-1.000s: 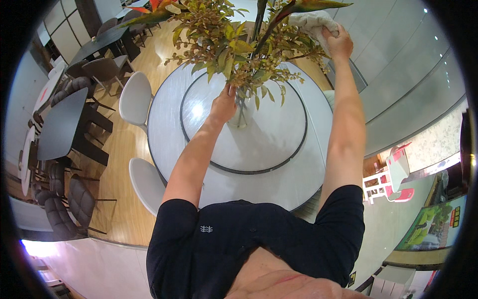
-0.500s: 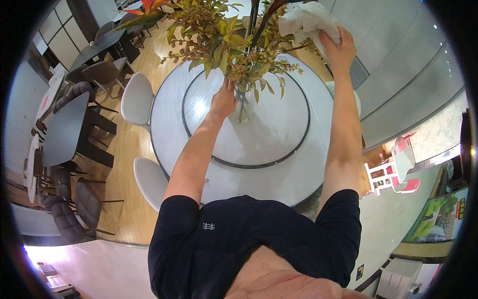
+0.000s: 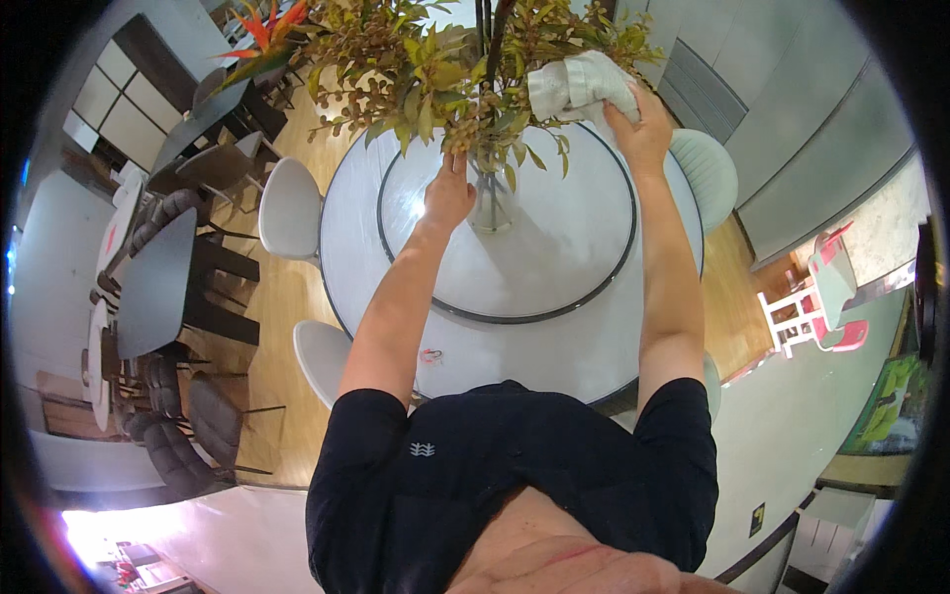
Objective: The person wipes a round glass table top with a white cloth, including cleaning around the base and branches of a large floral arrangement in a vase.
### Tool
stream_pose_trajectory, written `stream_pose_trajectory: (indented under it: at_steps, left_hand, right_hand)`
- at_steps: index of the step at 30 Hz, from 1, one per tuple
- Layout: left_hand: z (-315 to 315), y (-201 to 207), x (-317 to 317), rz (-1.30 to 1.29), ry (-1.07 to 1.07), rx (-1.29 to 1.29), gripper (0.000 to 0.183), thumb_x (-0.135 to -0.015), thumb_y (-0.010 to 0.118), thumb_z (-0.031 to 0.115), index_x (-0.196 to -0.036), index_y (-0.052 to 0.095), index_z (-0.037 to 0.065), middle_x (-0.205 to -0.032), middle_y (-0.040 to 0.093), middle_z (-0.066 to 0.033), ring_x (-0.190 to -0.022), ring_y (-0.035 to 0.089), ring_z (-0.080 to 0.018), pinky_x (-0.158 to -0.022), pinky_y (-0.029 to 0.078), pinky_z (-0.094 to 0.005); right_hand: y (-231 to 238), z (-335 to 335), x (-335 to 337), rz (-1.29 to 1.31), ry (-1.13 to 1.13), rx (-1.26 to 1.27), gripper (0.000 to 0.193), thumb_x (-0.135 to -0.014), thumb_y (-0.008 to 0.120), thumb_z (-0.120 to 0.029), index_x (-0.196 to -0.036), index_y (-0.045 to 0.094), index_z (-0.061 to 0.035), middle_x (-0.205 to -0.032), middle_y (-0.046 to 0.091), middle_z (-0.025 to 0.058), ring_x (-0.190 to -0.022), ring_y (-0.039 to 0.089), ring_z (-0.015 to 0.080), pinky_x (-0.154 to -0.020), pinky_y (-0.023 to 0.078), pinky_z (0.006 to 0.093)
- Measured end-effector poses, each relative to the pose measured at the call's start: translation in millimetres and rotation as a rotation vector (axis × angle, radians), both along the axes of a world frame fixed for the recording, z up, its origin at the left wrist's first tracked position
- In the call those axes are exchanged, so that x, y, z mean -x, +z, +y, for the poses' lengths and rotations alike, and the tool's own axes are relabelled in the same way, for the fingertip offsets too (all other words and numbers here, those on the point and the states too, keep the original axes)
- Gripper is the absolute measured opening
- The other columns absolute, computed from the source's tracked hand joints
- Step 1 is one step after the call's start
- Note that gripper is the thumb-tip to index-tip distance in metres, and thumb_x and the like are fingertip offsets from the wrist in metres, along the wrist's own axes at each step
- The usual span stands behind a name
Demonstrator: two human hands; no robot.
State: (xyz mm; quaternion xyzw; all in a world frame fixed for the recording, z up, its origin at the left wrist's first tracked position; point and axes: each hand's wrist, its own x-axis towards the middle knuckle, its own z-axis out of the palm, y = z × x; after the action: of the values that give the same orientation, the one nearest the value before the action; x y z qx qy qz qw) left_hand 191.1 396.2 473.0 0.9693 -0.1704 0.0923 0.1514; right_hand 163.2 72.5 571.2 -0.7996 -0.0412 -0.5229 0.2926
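A clear glass vase [image 3: 491,210] holds a large leafy arrangement [image 3: 416,69] on the round turntable [image 3: 534,267]. My left hand [image 3: 451,195] is raised just left of the vase. Its fingers stretch up to the lowest leaves, where the tips are partly hidden. A bunched white cloth [image 3: 582,83] is gripped in my right hand [image 3: 645,127], at the right side of the foliage. The cloth lies against or just in front of the leaves; which one I cannot tell.
The turntable rests on a round white table [image 3: 554,364]. White chairs [image 3: 291,210] and a pale green chair [image 3: 705,176] stand around it. Dark tables [image 3: 158,282] with grey chairs fill the left side. Grey cabinets [image 3: 821,139] line the right. A small red item [image 3: 431,356] lies by my left forearm.
My right hand has brought the cloth down and left, closer to the leaves. My left hand stays by the vase, slightly farther from the glass. The view has shifted a little.
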Motion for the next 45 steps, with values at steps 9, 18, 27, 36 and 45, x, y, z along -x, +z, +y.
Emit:
stream_pose_trajectory:
  at_steps: [9,18,27,36,45]
  left_hand:
    - [-14,-9,2,-0.12,-0.021,0.034,0.079,-0.084,0.062,0.018,-0.15,0.025,-0.004,-0.153,0.03,-0.0255,-0.106,0.065,-0.0394,-0.082,0.058,-0.0454]
    - [-13,4,-1,-0.002,-0.009,0.022,0.082,-0.085,0.062,0.021,-0.152,0.022,-0.004,-0.156,0.025,-0.031,-0.122,0.057,-0.0431,-0.092,0.055,-0.0466]
    - [-9,-9,-5,-0.057,-0.02,0.016,0.084,-0.084,0.063,0.02,-0.152,0.021,-0.004,-0.157,0.024,-0.0298,-0.118,0.059,-0.0434,-0.09,0.056,-0.0467]
    - [-21,-8,-6,-0.039,-0.047,0.066,0.083,-0.084,0.063,0.019,-0.152,0.021,-0.003,-0.154,0.028,-0.0319,-0.117,0.058,-0.0456,-0.091,0.055,-0.0474]
    - [-21,-6,-9,0.004,0.005,0.05,0.083,-0.083,0.065,0.018,-0.151,0.023,-0.003,-0.156,0.025,-0.0301,-0.116,0.059,-0.0465,-0.088,0.057,-0.0484]
  right_hand:
    - [-15,-41,-7,0.059,-0.196,-0.202,0.047,-0.078,0.079,-0.039,-0.114,0.069,-0.0112,-0.104,0.07,0.0119,-0.094,0.067,0.0295,-0.08,0.051,0.0378]
    - [5,-58,-4,-0.148,-0.276,-0.426,0.047,-0.079,0.078,-0.037,-0.114,0.069,-0.0057,-0.106,0.07,0.0164,-0.097,0.066,0.0342,-0.087,0.05,0.0405]
    - [-6,-30,-40,0.217,-0.174,-0.34,0.053,-0.075,0.071,-0.045,-0.11,0.07,-0.0057,-0.097,0.071,0.0199,-0.092,0.067,0.0373,-0.08,0.051,0.0432]
    - [78,-87,-79,-0.177,-0.322,-0.343,0.057,-0.078,0.073,-0.049,-0.107,0.069,-0.0006,-0.099,0.072,0.0196,-0.091,0.069,0.0359,-0.083,0.051,0.0437]
    - [74,-91,-1,-0.271,-0.052,-0.782,0.044,-0.081,0.076,-0.033,-0.109,0.069,0.0009,-0.104,0.071,0.0146,-0.091,0.066,0.0234,-0.084,0.05,0.0357]
